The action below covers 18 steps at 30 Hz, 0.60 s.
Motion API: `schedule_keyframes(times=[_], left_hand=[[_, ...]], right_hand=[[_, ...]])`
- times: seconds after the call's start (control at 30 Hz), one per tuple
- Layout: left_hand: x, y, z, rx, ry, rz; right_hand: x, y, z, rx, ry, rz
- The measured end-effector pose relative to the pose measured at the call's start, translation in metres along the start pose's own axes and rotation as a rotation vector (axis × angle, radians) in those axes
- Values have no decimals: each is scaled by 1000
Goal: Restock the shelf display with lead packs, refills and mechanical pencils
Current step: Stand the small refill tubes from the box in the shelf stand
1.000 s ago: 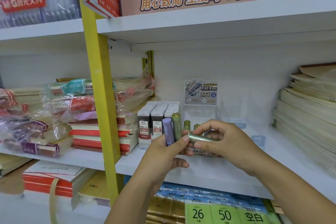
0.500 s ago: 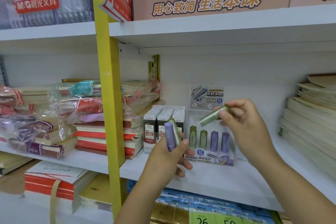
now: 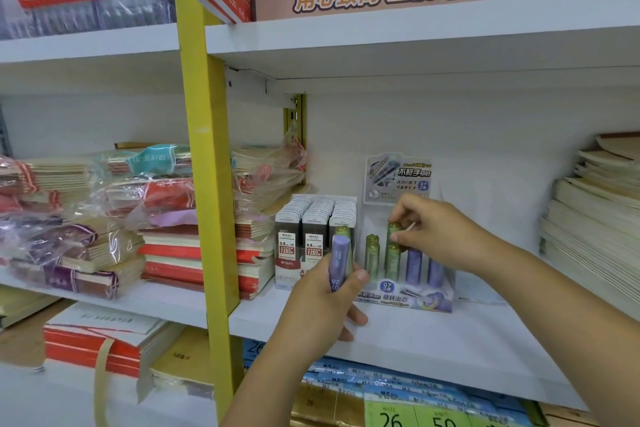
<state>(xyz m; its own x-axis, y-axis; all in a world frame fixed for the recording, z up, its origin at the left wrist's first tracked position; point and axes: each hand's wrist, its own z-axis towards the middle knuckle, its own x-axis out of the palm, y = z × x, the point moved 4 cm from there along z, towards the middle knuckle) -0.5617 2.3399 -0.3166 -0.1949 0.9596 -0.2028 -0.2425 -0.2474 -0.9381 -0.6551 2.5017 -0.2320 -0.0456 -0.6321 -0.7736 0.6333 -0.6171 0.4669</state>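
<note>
My left hand (image 3: 322, 302) has two lead tubes in its grip, fingers curled round them: one matte purple tube (image 3: 341, 258) in front, thumb across its barrel, and one olive tube (image 3: 343, 230) behind it. Both are round-capped cylinders. My right hand (image 3: 440, 236) pinches the cap of a glossy green tube (image 3: 394, 230) standing upright in the back row of the clear plastic display tray (image 3: 446, 291). I count three more green tubes (image 3: 393, 262) in the tray, with two purple tubes (image 3: 414, 263) at their 3 o'clock. At the tray's 9 o'clock, just beside it, stand three rows of flat grey-and-white lead packs (image 3: 313, 246). Everything sits on the smooth white shelf (image 3: 450, 350).
</note>
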Motion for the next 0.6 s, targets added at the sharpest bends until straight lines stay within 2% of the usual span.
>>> schedule_keyframes(times=[0.2, 0.3, 0.37, 0.47, 0.6], left_hand=[[-1, 0, -2, -50, 28, -125], [-2, 0, -5, -83, 70, -200], [-2, -2, -6, -67, 120, -208], [-1, -5, -8, -51, 169, -186], [4, -8, -12, -65, 243, -206]], right_hand=[[5, -4, -1, 64, 125, -94], [-1, 10, -12, -32, -48, -99], [-2, 24, -26, -95, -135, 120], [13, 38, -48, -112, -47, 447], [24, 36, -60, -60, -94, 598]])
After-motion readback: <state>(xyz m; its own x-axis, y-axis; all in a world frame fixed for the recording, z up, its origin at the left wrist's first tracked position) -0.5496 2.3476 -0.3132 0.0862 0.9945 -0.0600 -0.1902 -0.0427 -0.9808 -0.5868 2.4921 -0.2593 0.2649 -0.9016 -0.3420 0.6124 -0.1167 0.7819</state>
